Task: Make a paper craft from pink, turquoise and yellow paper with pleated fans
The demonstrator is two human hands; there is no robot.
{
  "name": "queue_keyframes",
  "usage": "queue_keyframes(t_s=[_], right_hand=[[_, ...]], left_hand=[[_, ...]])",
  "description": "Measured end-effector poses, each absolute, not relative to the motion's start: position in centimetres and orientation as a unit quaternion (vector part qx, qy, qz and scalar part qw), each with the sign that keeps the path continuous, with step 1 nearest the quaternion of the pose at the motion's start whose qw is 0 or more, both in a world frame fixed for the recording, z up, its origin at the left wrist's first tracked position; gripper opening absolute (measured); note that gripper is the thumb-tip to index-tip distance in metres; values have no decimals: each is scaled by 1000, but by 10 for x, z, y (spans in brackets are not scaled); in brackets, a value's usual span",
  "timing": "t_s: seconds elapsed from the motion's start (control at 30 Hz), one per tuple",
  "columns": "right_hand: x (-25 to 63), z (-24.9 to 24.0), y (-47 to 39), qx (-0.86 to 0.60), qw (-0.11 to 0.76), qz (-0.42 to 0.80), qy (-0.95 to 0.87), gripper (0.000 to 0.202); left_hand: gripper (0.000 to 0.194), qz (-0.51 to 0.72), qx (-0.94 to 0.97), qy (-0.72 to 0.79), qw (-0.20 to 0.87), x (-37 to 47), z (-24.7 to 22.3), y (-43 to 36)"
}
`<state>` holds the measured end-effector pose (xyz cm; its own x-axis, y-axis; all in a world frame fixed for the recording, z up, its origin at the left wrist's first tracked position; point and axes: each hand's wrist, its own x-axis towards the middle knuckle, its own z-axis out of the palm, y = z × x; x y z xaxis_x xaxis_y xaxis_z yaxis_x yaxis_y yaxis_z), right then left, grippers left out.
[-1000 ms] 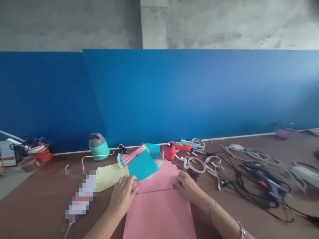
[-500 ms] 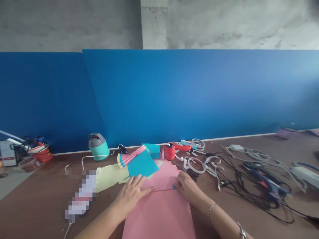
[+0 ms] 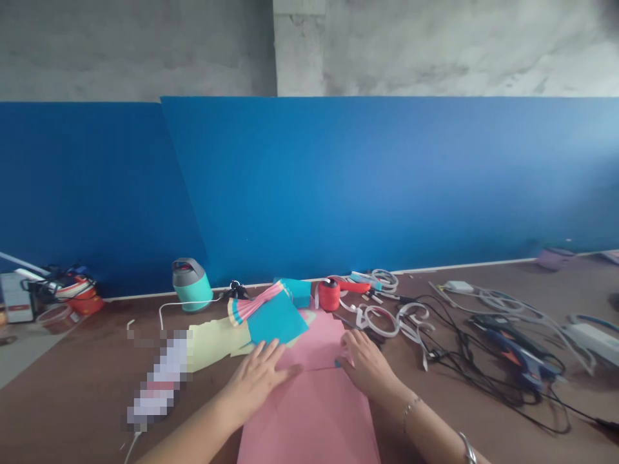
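Touching pink paper from both sides: left hand spread over left side, thumb out; right hand curled at right edge, beside small blue piece (pinching or just resting, cannot tell). Paper lies toward brown surface's near edge; blue sheet near its far end; teal container by surface's far edge.

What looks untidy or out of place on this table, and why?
The black cables lie in a loose tangle at right, crossing one another. The blue sheet sits askew, its edges out of line with the pink paper. No spill shows.
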<state>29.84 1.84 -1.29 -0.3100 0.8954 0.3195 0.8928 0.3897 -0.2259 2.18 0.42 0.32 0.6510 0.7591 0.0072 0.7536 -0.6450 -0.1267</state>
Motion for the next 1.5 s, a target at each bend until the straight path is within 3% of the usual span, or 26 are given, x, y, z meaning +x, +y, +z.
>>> queue_keyframes(t_s=[0.1, 0.17, 0.37, 0.67, 0.87, 1.17, 1.3, 1.43, 1.5], right_hand=[[284, -7, 8, -459, 194, -19, -867, 45], [272, -6, -1, -374, 166, 6, -912, 51], [262, -10, -17, -385, 153, 62, -908, 49], [295, -3, -12, -425, 207, -27, -881, 29], [290, 0, -13, -453, 147, -22, -879, 20], [303, -1, -8, -447, 196, 5, -873, 43], [288, 10, 3, -496, 107, 6, -862, 24], [260, 17, 11, -477, -35, -49, -877, 18], [251, 17, 14, -449, -63, -72, -888, 18]], left_hand=[[85, 9, -909, -410, 71, 20, -3, 5], [82, 6, -909, -411, 72, 20, -3, 5], [78, 19, -902, -428, 51, 22, 6, 3], [59, -88, -899, -421, 84, -11, -5, -10], [50, -137, -900, -408, 63, -19, -22, -14], [55, -174, -887, -428, 6, -30, -24, -23], [41, -157, -877, -454, -3, -16, -3, -17], [24, -93, -893, -430, 89, 11, 9, -4], [26, -57, -900, -410, 137, 19, 9, 2]])
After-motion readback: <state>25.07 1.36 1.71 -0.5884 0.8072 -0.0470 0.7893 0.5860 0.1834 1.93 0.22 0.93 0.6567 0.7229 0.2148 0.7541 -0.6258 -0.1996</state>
